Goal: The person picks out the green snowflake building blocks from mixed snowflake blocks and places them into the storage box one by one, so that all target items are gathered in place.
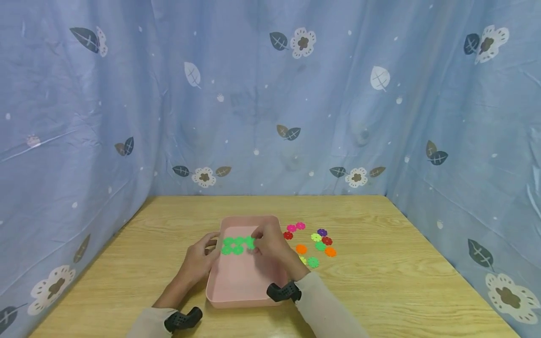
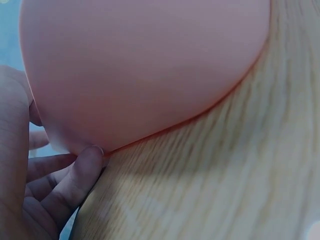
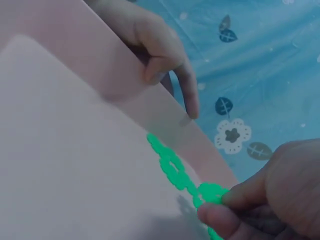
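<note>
Inside a pink tray (image 1: 243,286), several green snowflake building discs (image 1: 238,249) are joined into a flat group. My right hand (image 1: 270,244) is over the tray and pinches a green disc at the group's right end. The right wrist view shows the thumb and index finger on that disc (image 3: 212,192), with the joined discs (image 3: 172,167) running up and left from it. At the tray's left side, my left hand (image 1: 200,258) holds the wall. In the left wrist view its thumb (image 2: 85,170) lies low against the tray's outer side (image 2: 150,75).
Right of the tray, loose discs lie on the wooden table (image 1: 380,281): pink (image 1: 300,226), purple (image 1: 322,232), red (image 1: 327,241), orange (image 1: 330,252), yellow (image 1: 316,237) and green (image 1: 313,262). A blue patterned curtain (image 1: 253,94) stands behind and on both sides.
</note>
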`<state>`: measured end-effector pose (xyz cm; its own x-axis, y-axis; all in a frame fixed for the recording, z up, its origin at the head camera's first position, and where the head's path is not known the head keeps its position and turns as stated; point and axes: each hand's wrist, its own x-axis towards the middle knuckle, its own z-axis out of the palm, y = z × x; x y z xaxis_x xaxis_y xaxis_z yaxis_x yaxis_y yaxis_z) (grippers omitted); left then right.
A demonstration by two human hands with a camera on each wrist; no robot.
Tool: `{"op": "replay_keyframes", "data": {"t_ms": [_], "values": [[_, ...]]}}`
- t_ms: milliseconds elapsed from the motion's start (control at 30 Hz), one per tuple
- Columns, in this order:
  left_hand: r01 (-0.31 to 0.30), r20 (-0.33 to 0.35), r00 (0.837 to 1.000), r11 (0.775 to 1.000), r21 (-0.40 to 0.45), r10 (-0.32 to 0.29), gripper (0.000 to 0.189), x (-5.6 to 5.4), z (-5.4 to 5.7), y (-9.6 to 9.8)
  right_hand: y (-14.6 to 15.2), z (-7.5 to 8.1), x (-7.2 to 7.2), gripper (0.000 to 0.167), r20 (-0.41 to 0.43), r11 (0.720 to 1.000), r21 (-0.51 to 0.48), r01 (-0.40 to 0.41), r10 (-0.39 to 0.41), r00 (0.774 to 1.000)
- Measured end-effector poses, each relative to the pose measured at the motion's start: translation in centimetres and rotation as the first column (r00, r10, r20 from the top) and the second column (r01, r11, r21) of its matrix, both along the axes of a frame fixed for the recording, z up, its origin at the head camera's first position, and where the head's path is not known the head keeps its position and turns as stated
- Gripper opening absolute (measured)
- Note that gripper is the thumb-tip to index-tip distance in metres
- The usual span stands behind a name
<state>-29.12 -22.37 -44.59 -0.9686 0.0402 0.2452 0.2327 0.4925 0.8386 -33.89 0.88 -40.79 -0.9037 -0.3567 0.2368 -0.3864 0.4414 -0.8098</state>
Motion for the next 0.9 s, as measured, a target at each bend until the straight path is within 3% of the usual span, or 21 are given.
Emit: {"op": "replay_keyframes", "data": {"t_ms": [200,500,733,900], "values": [[0.012,-0.013,1.0,1.0,-0.01,-0.013,0.047,-0.06,0.13,0.06,-0.09,-0.22,-0.1,0.022,-0.025,0.992,0.127,-0.008,0.011,1.0],[0.016,-0.014,1.0,1.0,-0.001,-0.016,0.045,0.13,0.07,-0.05,-0.15,-0.25,0.05,0.018,-0.047,0.983,0.18,-0.018,0.027,0.999],[0.011,-0.015,1.0,1.0,-0.001,-0.011,0.043,0.15,0.15,-0.02,-0.1,-0.27,0.15,0.023,-0.043,0.986,0.162,-0.035,0.042,0.998],[0.023,-0.019,1.0,1.0,-0.001,-0.023,0.044,0.09,0.15,0.0,0.21,0.0,0.21,0.022,0.015,0.993,0.087,-0.083,0.082,0.997]]}}
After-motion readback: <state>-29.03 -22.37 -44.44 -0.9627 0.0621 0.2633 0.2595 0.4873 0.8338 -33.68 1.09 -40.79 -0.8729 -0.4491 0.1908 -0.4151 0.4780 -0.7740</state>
